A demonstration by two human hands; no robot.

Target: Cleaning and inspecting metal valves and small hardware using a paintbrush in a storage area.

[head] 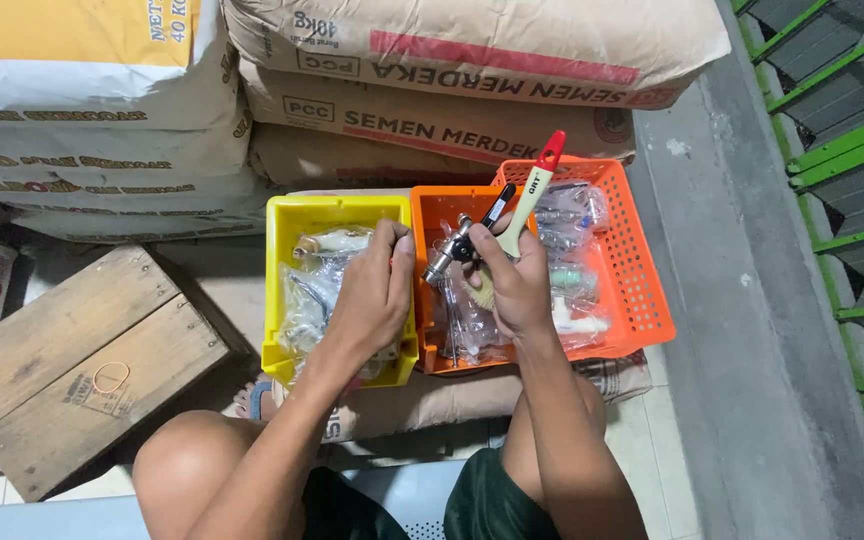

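Note:
My right hand [517,285] holds a paint brush [530,195] with a cream handle and red tip, along with a metal tap with a black lever [457,245], above a small orange bin [432,215]. My left hand [372,295] reaches into a yellow bin [287,215] full of bagged fittings, its fingers curled at the bin's right wall. Whether it grips anything is hidden. A brass-ended fitting in a clear bag [327,243] lies near my left fingers.
An orange mesh basket [642,290] with bagged parts stands right of the bins. Stacked cement sacks [432,120] rise behind. A wooden crate [72,360] with a rubber band [110,377] sits at left. A green metal gate [852,170] is at right.

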